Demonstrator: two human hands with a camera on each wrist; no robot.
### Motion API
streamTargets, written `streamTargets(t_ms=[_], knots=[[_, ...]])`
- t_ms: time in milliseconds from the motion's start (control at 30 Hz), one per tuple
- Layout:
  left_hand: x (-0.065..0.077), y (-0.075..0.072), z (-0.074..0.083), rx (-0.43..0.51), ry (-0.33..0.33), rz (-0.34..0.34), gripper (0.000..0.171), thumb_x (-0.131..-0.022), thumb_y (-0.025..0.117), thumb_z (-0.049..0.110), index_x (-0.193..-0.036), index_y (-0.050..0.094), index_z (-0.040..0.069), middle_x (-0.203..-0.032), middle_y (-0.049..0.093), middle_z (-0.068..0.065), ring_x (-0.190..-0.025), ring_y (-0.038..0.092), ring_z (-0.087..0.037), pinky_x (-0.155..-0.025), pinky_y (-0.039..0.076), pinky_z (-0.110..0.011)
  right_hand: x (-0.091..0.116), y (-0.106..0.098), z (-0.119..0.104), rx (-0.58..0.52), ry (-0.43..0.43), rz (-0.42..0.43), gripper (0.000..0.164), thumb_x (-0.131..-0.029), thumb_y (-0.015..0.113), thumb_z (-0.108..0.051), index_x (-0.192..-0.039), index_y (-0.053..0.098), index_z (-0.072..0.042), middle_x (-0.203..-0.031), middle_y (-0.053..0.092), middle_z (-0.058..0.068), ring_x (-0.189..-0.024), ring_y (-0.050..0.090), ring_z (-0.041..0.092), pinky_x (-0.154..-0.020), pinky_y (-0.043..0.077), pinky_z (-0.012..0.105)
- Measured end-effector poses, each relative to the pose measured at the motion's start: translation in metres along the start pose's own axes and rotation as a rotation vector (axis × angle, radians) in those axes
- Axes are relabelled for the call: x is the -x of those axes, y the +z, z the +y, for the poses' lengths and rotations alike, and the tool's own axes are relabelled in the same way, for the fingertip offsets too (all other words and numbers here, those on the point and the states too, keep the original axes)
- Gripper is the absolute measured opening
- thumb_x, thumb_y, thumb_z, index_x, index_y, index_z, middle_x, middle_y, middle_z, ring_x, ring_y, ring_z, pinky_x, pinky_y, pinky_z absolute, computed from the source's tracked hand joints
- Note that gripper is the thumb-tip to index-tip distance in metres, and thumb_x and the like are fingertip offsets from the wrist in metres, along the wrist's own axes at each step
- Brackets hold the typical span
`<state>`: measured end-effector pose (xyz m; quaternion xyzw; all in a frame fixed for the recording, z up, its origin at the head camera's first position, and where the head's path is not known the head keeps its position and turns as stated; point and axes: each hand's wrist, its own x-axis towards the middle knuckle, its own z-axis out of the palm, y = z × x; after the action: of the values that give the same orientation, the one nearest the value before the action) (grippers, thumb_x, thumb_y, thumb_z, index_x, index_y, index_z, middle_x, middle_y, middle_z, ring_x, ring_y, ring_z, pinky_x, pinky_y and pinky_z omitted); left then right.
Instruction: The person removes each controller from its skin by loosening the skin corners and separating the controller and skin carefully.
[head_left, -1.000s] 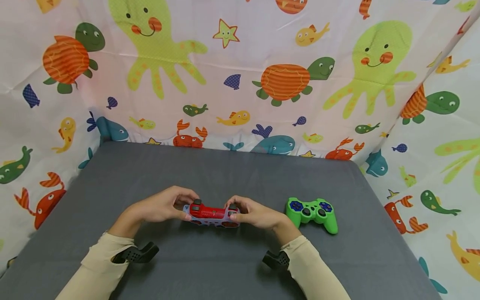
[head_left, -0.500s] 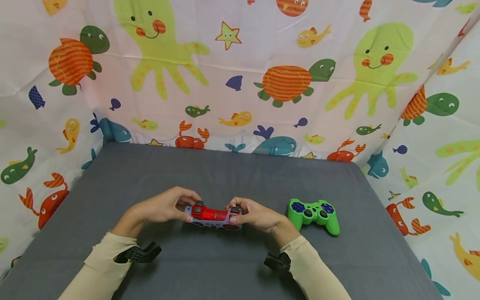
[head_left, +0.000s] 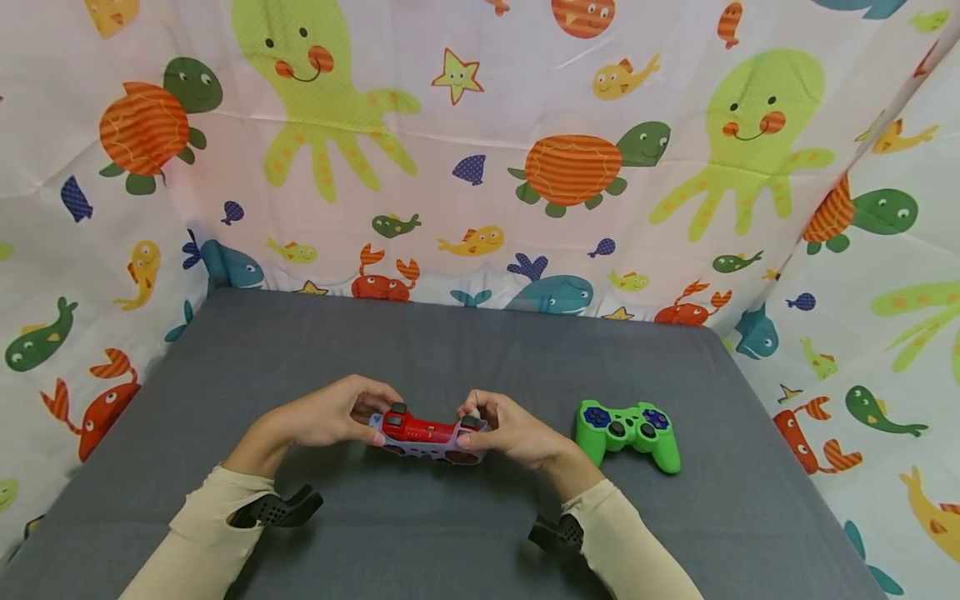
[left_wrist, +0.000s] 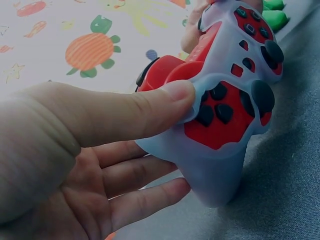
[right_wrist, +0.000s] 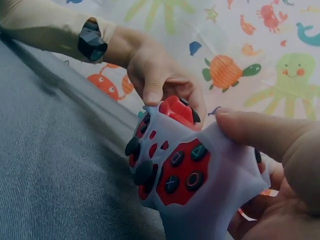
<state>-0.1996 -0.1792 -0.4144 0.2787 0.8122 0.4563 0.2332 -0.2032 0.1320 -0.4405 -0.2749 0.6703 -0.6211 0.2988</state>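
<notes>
A red game controller [head_left: 420, 429] in a translucent whitish silicone cover [left_wrist: 215, 172] is held between both hands, with its shoulder-button edge up in the head view. My left hand [head_left: 337, 412] pinches its left end, the thumb pressing on the cover's edge beside the direction buttons in the left wrist view. My right hand [head_left: 513, 427] grips the right end, with its thumb [right_wrist: 250, 127] on the cover near the shoulder edge. The black sticks and buttons show through cutouts in the cover. Part of the right fingers is hidden behind the controller.
A green game controller [head_left: 627, 432] with blue button areas lies to the right of my right hand on the grey cloth-covered table [head_left: 420, 533]. A white curtain [head_left: 465, 108] printed with sea animals stands behind the table and along its sides.
The head view shifts slightly. My right fingers and thumb move a little on the cover at the right end, while the left hand keeps its grip. The green controller stays in place.
</notes>
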Motion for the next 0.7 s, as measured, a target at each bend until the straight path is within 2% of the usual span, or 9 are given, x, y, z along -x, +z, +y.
streamTargets(t_ms=[167,300,433,500,700], knots=[[0.001,0.003,-0.001,-0.007,0.003,-0.001,0.051,-0.086,0.080,0.009,-0.131,0.060,-0.006,-0.125,0.070,-0.019,-0.119,0.066,-0.032,-0.096,0.056,-0.044,0.002,0.000,-0.006,0.130,0.029,-0.053,0.030,-0.093,0.073,-0.011,-0.093,0.043,-0.005,-0.096,0.047,0.003,-0.092,0.049,0.016,-0.070,0.044,0.024],[0.001,0.007,-0.001,-0.016,-0.013,-0.011,0.050,-0.086,0.080,0.010,-0.131,0.062,-0.002,-0.127,0.069,-0.018,-0.120,0.066,-0.032,-0.097,0.056,-0.044,0.002,-0.002,-0.009,0.225,0.102,-0.106,0.029,-0.093,0.074,-0.020,-0.096,0.050,-0.004,-0.092,0.050,0.002,-0.092,0.050,0.016,-0.073,0.044,0.025],[0.001,0.008,0.000,-0.021,-0.026,-0.013,0.050,-0.085,0.081,0.010,-0.131,0.062,0.000,-0.128,0.069,-0.017,-0.120,0.065,-0.034,-0.098,0.055,-0.048,0.001,-0.001,-0.011,0.297,0.121,-0.137,0.026,-0.096,0.070,-0.028,-0.096,0.054,-0.007,-0.091,0.052,0.000,-0.090,0.051,0.014,-0.074,0.043,0.025],[0.001,0.008,0.000,-0.017,-0.028,-0.014,0.051,-0.085,0.081,0.010,-0.131,0.062,-0.001,-0.128,0.068,-0.018,-0.121,0.065,-0.035,-0.099,0.055,-0.048,0.000,0.000,-0.012,0.289,0.119,-0.143,0.022,-0.098,0.066,-0.026,-0.095,0.054,-0.007,-0.088,0.050,0.000,-0.085,0.050,0.013,-0.072,0.041,0.025],[0.000,0.007,0.002,-0.029,-0.022,-0.016,0.051,-0.085,0.080,0.010,-0.131,0.062,-0.002,-0.128,0.068,-0.018,-0.122,0.065,-0.035,-0.099,0.055,-0.048,-0.001,0.002,-0.011,0.122,0.122,-0.120,0.017,-0.098,0.064,-0.012,-0.090,0.050,-0.010,-0.084,0.047,-0.001,-0.083,0.047,0.014,-0.071,0.039,0.027]])
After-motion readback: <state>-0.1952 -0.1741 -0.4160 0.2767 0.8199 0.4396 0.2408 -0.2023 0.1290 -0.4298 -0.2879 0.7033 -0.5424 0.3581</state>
